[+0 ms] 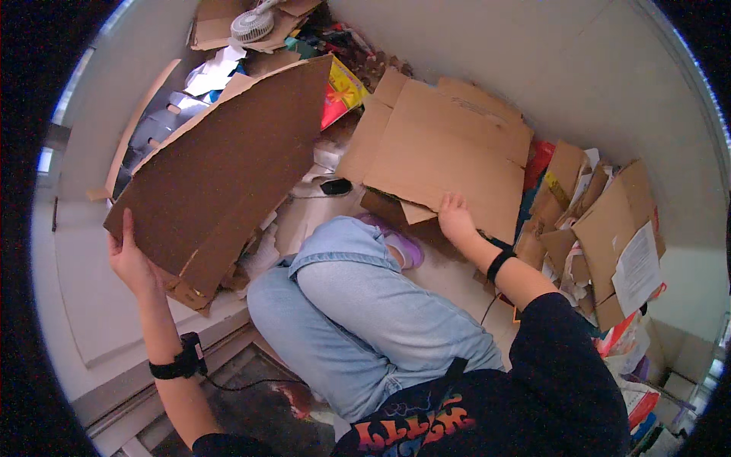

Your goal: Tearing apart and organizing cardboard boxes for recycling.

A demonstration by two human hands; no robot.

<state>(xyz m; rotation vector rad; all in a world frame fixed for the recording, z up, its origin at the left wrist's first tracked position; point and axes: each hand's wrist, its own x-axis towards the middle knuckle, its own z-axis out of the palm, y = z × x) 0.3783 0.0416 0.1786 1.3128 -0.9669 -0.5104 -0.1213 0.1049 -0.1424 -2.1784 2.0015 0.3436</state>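
My left hand (135,263) grips the lower left corner of a large dark brown cardboard sheet (236,167), which leans tilted on the left with its far end raised. On the right, my right hand (457,221) is closed on the near edge of a flattened light brown cardboard box (449,145). Its thumb is hidden under the edge. A smaller cardboard flap (417,212) sticks out below that edge, beside my fingers. Each wrist carries a black band, and a cable runs from the left one.
Cardboard scraps and torn boxes (609,236) pile up along the right wall. A white fan (252,25) lies on cardboard at the back, near a yellow and red package (343,93). A black object (336,186) rests on the floor before my bent, jeans-clad legs (365,297).
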